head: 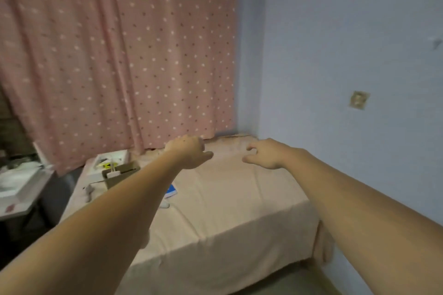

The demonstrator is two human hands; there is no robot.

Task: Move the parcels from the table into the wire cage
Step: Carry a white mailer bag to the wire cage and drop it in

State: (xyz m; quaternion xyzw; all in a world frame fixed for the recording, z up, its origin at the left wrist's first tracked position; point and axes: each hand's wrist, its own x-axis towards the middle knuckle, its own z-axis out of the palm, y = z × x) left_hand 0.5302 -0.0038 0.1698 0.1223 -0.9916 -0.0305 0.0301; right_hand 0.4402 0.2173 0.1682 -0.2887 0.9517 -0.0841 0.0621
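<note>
both arms out over the cloth, nothing in my grasp

i had both arms stretched forward over the table (pixel 215 211), which was draped in a soft peach cloth, creased and hanging down its front edge. my left hand (pixel 189 153) hovered near the far edge with its back to me; its fingers curled downward and out of sight, the thumb pointing toward the other hand, and it seemed to hold nothing. my right hand (pixel 263 154) floated just opposite, fingers loosely curled with thumb and forefinger apart, gripping nothing either. the bare cloth lay between them, so i judged i was reaching across and not yet on a parcel.

the likely parcels sat on the table's left side: an open brown cardboard box (pixel 121 173), matte and stiff-walled, with a flat white box (pixel 105 163) just behind it, smooth-sided and shallow. a small blue-and-white packet (pixel 171 191) peeked out beside my left forearm. those were well apart from my hands, so i would have had to swing left for them.

i could not see any wire cage. behind hung a pink curtain (pixel 115 55) with pale dots, in soft folds; the wall (pixel 347 43) to the right was plain blue.
</note>
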